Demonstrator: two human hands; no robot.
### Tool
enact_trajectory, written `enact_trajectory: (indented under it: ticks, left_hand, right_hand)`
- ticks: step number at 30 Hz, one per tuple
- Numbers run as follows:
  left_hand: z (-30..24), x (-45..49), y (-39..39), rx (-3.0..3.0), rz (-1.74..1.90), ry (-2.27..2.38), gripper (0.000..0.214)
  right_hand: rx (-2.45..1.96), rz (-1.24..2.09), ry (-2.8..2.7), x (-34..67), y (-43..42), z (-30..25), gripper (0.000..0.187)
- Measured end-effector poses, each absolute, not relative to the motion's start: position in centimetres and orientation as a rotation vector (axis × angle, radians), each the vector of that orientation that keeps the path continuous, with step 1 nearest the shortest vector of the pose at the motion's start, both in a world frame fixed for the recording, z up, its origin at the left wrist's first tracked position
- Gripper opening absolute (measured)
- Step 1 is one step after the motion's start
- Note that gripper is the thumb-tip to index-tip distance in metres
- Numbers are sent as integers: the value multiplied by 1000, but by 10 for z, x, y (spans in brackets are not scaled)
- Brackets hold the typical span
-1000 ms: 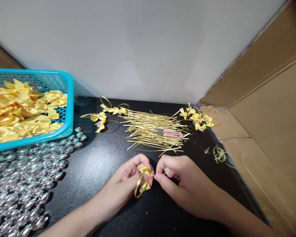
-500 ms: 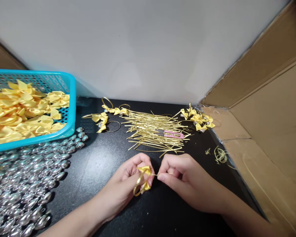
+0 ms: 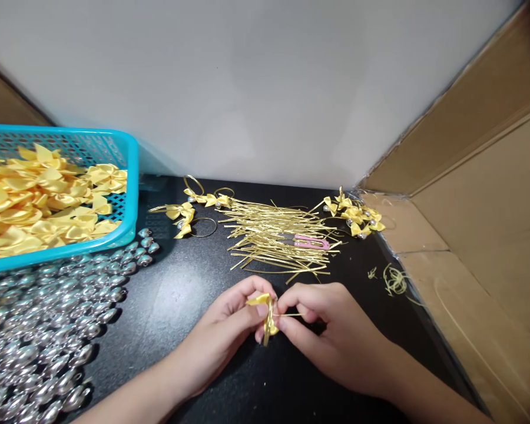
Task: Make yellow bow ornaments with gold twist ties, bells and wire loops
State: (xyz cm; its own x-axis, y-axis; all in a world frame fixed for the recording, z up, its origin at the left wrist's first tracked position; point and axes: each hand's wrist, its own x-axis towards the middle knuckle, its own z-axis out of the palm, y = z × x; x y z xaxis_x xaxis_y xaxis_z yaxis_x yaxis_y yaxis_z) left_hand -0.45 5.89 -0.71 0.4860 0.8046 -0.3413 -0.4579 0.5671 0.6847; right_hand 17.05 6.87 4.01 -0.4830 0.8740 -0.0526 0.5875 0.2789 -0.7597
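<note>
At the front middle of the table, my left hand (image 3: 241,312) pinches a yellow ribbon bow (image 3: 258,299). A gold cord loop (image 3: 270,321) stands edge-on against the bow, beside my thumb. My right hand (image 3: 320,321) is closed at the bow's right side, thumb and forefinger gripping a thin gold string (image 3: 291,314) that runs across toward my palm. My fingers partly cover the knot area, so its form cannot be made out. Beyond my hands lies a spread of gold cord pieces (image 3: 269,229), with pink-handled thread snips (image 3: 311,241) on top.
A turquoise basket (image 3: 133,176) of yellow bows stands at left, with many silver beads (image 3: 39,330) before it. Bows with loops and silver beads lie at back left (image 3: 183,212) and back right (image 3: 353,215). String scraps (image 3: 395,279) lie near the cardboard wall (image 3: 481,141).
My right hand has come left, up against the bow. The gold loop has turned from slanting left to nearly upright and edge-on. The bow has turned slightly in my left hand.
</note>
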Motion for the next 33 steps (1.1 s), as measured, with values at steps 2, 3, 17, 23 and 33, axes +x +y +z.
enact_trajectory:
  ticks: [2,3,17,23,33]
  left_hand:
    - [-8,-4,59,585,815,721,21]
    - [-8,-5,59,593,810,725,21]
    - [-15,-7,59,660,802,703,28]
    - [-13,-6,60,734,807,731,30]
    - [-5,-5,60,809,817,794,18]
  right_hand:
    - [-1334,1028,-2194,169,67,41,12]
    - [-1342,1019,-2195,169,67,41,13]
    - [-1292,966,-2181,169,62,37,14]
    - [-1307,923,-2225,171,61,36,14]
    - [-1355,1016,-2360,182,71,48,26]
